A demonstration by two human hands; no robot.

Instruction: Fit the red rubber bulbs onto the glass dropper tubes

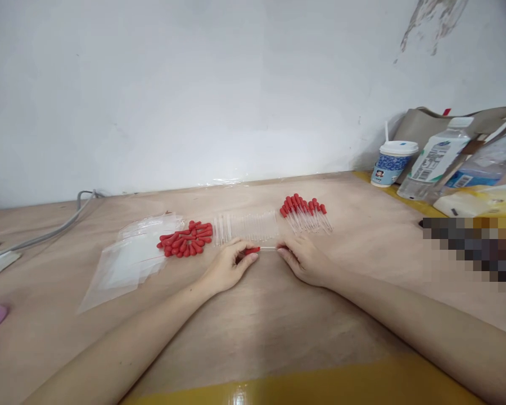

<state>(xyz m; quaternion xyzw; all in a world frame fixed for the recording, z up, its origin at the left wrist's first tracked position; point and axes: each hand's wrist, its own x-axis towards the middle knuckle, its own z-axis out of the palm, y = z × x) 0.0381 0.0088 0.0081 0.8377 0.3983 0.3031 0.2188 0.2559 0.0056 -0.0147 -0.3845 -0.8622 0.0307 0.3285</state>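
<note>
From where I stand, everything seems laid out around the row of loose clear tubes (248,226), set side by side, probably so that single ones lift away easily. Just on the near side of that row, the left hand (236,264) has its thumb and fingers pinched nearly together on a red bulb (252,250), and the right hand (303,261) has its fingertips drawn close together at the far end of a clear tube (269,248). The two pieces lie in one line, end to end, I'd guess to keep them straight where they meet; how deep the tube sits I can't tell. The heap of red bulbs (185,242) lies just left of the row, apparently within the left hand's reach, with thin plastic bags (130,259) farther left. Right of the row are the red-topped tubes (306,211), tops pointing away, perhaps kept apart from the loose parts. Counting: one bulb and one tube between the hands, over twenty bulbs heaped, roughly a dozen red-topped tubes overlapping; the row is too fine to count. Well right of it stands one lidded cup (392,163).
</note>
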